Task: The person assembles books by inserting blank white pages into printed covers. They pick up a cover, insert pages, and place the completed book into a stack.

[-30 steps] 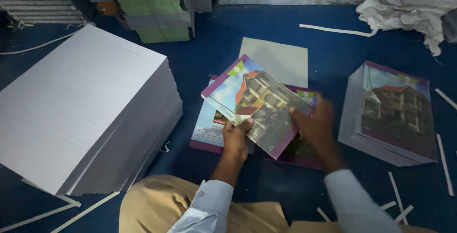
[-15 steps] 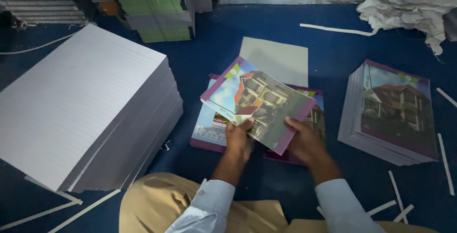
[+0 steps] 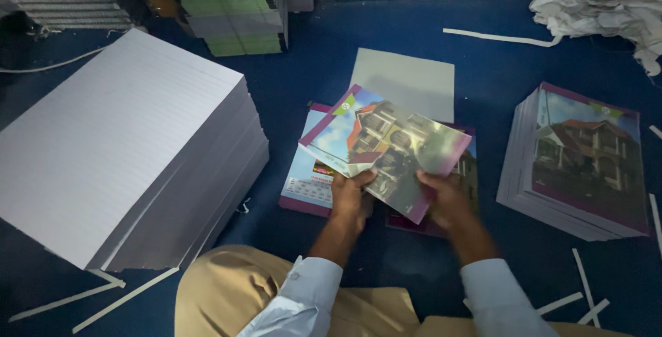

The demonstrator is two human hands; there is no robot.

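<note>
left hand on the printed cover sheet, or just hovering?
Touching. The head view shows the left hand with its thumb over the near edge of the printed cover sheet, pinching it; the right hand grips the same edge.

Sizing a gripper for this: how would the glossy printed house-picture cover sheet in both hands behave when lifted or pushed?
The glossy house-picture cover sheet looks thin and probably floppy: both the left hand and right hand support its near edge. Its sheen suggests it is slippery, apt to slide off the covers beneath. Likely very light, and easily creased.
</note>
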